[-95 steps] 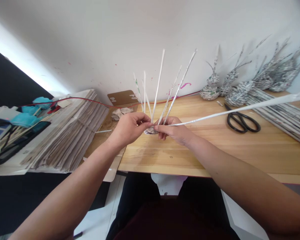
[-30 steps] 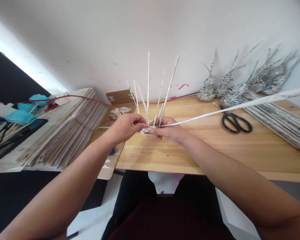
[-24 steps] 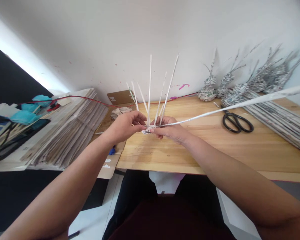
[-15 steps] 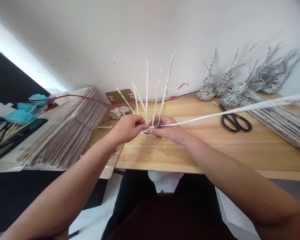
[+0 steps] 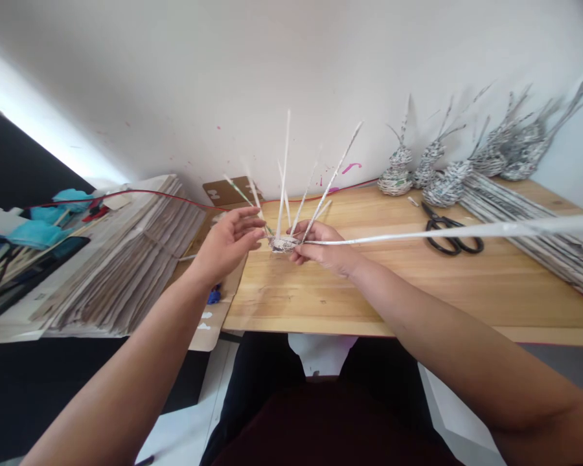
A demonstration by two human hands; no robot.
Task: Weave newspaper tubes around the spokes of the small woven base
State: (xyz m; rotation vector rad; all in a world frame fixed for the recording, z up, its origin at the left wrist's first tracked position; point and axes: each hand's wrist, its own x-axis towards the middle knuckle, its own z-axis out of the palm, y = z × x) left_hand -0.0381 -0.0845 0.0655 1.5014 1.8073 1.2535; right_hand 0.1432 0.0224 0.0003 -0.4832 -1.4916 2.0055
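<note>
A small woven paper base [image 5: 282,244] with several upright rolled-paper spokes [image 5: 284,175] is held above the wooden table. My right hand [image 5: 323,249] pinches its right side between thumb and fingers. From that grip a long white paper strand [image 5: 412,234] stretches off to the right edge of view. Just left of the base is my left hand [image 5: 233,243], fingers extended and apart, close to the leftmost spokes. Whether its fingertips touch the weave I cannot tell.
Black scissors [image 5: 451,234] lie on the wooden table [image 5: 369,298] at right, beside a bundle of paper rolls [image 5: 525,226]. Several woven paper figures [image 5: 396,171] stand along the wall. Stacked folded paper [image 5: 131,259] sits left. A red cord [image 5: 175,194] crosses behind.
My left hand has released the base and drawn back to the left, its fingers opening. The spokes have turned and lean differently. My right hand keeps its hold.
</note>
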